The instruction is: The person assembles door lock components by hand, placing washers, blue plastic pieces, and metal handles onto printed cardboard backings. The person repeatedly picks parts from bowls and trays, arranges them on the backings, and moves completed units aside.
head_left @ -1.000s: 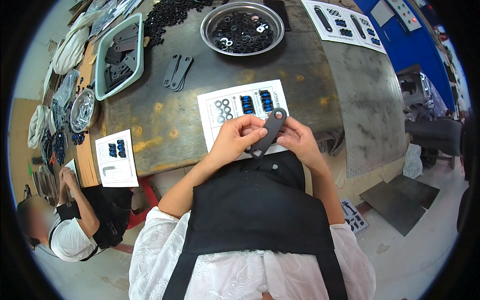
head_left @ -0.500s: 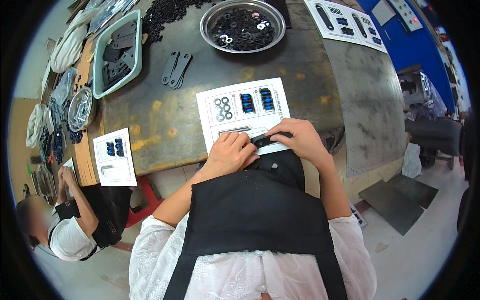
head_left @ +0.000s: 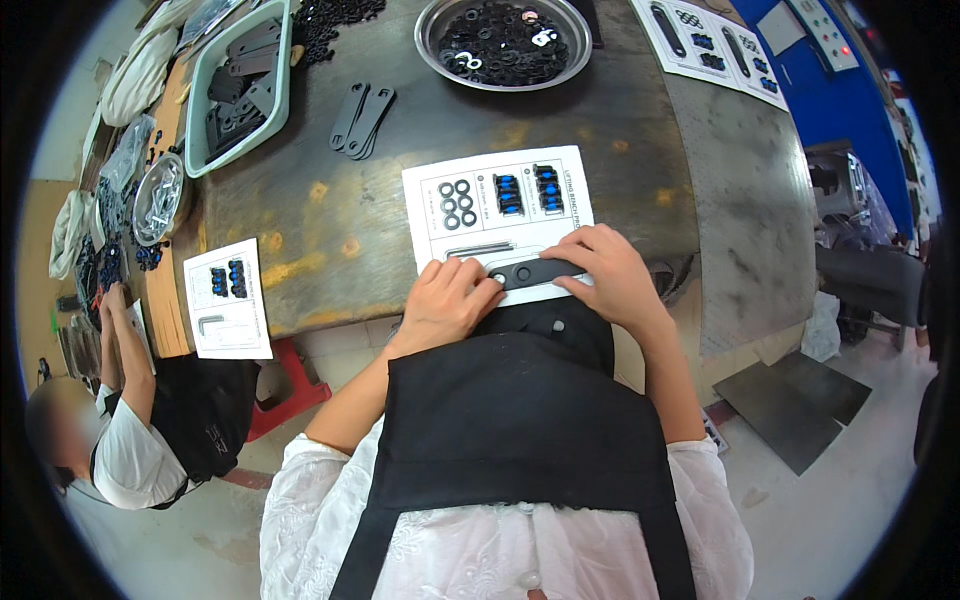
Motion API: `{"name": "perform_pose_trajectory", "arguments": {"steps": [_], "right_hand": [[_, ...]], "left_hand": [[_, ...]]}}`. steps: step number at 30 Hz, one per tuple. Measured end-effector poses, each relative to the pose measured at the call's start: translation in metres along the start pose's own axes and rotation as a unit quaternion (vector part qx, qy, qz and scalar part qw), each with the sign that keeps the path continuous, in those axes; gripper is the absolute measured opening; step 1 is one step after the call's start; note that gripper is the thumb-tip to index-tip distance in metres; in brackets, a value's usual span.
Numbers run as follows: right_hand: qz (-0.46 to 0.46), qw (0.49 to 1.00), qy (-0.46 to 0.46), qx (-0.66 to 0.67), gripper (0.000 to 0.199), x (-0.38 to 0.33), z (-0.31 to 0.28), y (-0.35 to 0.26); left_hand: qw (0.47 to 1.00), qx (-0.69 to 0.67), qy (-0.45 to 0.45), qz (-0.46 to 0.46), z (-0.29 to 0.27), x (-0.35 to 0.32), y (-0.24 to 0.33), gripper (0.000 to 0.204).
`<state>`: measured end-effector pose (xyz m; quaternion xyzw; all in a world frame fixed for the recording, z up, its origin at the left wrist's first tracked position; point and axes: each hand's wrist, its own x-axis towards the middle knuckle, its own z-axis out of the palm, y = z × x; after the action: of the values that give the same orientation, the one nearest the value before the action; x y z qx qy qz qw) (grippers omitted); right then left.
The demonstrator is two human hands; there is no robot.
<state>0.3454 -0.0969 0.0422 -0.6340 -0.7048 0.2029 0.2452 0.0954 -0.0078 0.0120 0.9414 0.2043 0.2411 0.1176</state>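
Note:
A dark grey flat plate (head_left: 540,273) with rounded ends lies across the lower edge of a white card (head_left: 428,222). My right hand (head_left: 612,283) grips its right end between thumb and fingers. At the other end, the fingers of my left hand (head_left: 447,303) are closed against the plate, by a small light spot. Above the plate, the card shows rings like washers (head_left: 458,205), black bolts with blue bands (head_left: 508,195) and hex keys (head_left: 480,249). I cannot tell whether these are printed or packed.
Loose grey plates (head_left: 362,120) lie farther up the metal table. Beyond are a steel bowl of black washers (head_left: 505,45) and a pale green bin of dark plates (head_left: 240,85). More cards (head_left: 228,300) lie left and far right. A co-worker (head_left: 150,440) sits at left.
The plate has turned so its broad face shows more, and both hands have shifted slightly around it. The co-worker's hands have reached farther forward toward the small parts. The whole view has shifted a little.

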Motion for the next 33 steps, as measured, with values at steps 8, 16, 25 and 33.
{"name": "perform_pose_trajectory", "arguments": {"steps": [8, 16, 25, 33], "right_hand": [[-0.025, 0.999, 0.016, 0.016, 0.036, 0.011, 0.020, -0.012], [-0.019, 0.999, 0.022, 0.016, 0.036, 0.017, 0.025, -0.015], [-0.042, 0.998, 0.036, 0.003, 0.037, 0.019, 0.029, -0.012], [0.029, 0.991, 0.126, 0.018, 0.039, 0.009, 0.022, -0.014]], "left_hand": [[0.998, 0.038, 0.034, -0.043, -0.014, -0.015, -0.013, 0.013], [0.997, 0.041, 0.052, -0.050, -0.014, -0.018, -0.020, 0.014], [0.995, 0.037, 0.077, -0.056, -0.004, -0.021, -0.019, 0.017], [0.962, -0.066, 0.128, -0.232, -0.013, -0.030, -0.022, 0.011]]}}
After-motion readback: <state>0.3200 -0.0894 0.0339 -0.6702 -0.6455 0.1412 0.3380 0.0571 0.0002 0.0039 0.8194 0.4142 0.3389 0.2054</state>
